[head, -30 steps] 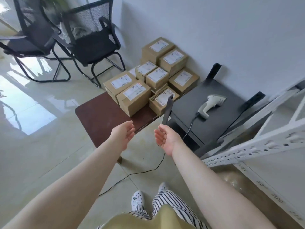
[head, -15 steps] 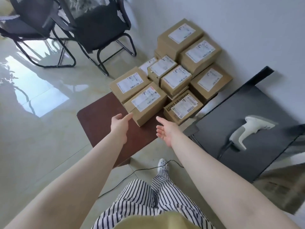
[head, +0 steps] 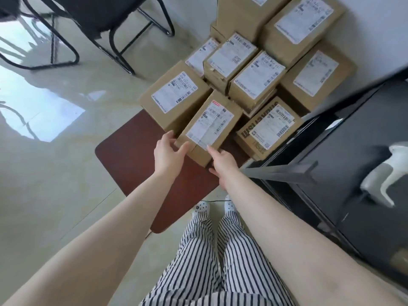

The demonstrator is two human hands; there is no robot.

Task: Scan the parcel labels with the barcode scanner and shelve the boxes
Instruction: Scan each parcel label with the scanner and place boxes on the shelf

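The nearest box [head: 209,127] on the brown tabletop [head: 132,155] is grasped at its near end. It is held by the left hand [head: 169,153] and right hand [head: 223,161] together.

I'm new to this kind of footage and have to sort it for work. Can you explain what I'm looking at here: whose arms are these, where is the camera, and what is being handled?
There is no machine here. A person wears a wide-angle camera on the head, so the single view looks forward and down along their own bare arms to striped trousers and shoes.

A stack of cardboard parcels, each with a white shipping label, sits on a low reddish-brown board on the floor by the wall. The left hand and the right hand are at the near end of the front parcel, one on each side, touching it; whether it is firmly gripped or lifted yet, I cannot tell.

To the right, a white barcode scanner lies untouched on a black table. Black chairs stand behind.
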